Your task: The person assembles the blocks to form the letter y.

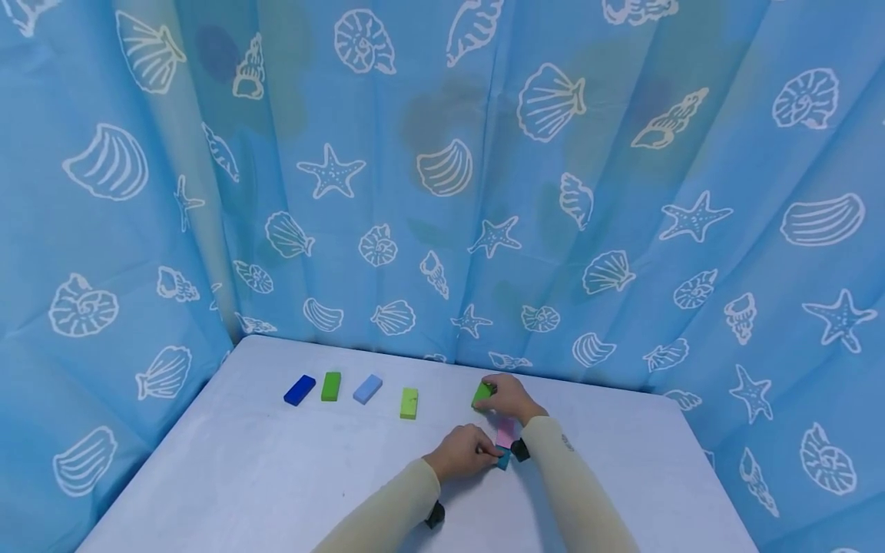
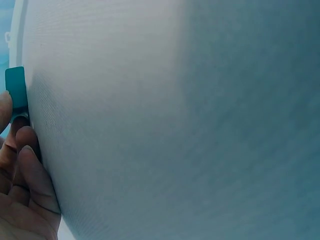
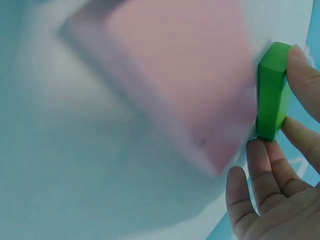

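Observation:
My left hand (image 1: 462, 452) pinches a teal block (image 1: 503, 459) on the white table. In the left wrist view, the thumb lies against the face of the teal block (image 2: 16, 87), with the fingers curled below it. Farther back, my right hand (image 1: 510, 399) holds a green block (image 1: 482, 395) between thumb and fingertips. The right wrist view has this green block (image 3: 272, 92) on its narrow edge near the tabletop. Between the hands lies a pink block (image 1: 505, 432), partly under the right wrist and large and blurred in the right wrist view.
Left of the hands, a loose row holds a dark blue block (image 1: 299, 390), a green block (image 1: 331, 386), a light blue block (image 1: 368, 389) and a lime block (image 1: 409, 403). The white table (image 1: 290, 476) ends at a blue shell-print curtain (image 1: 387, 269).

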Demonstrator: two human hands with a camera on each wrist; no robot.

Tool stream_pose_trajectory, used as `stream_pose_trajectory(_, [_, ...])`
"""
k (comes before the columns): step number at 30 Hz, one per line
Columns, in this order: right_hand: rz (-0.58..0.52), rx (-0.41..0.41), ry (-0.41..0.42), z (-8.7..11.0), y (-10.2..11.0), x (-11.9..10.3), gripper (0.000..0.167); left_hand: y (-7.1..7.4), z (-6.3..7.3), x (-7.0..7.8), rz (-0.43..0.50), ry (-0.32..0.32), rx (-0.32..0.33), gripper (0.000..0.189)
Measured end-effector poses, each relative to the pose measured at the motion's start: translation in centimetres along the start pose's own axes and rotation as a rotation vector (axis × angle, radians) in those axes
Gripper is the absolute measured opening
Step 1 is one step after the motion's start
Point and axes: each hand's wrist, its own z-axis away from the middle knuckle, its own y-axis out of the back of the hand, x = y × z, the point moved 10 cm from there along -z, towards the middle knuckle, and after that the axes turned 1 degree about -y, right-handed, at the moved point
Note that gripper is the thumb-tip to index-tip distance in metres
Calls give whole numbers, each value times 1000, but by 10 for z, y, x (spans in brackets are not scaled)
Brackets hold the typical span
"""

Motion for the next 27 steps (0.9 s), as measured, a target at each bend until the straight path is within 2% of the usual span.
stream_pose_trajectory(7, [-39,51,-79,6,15,22,62,-1,-2,-4,-12,31,1,11])
stream_pose_trajectory(16, [-71,92,-107,16,26,48,60,-1,-2,-5,-15,27,-10,12])
stream_pose_trajectory(20, [-99,105,-102,19,28,55,59,-1,-1,-5,-8,31,-11,12])
stream_pose_trajectory(27, [-159,133,-154,26,25,66,56,-3,-3,-7,-10,42,-7,11])
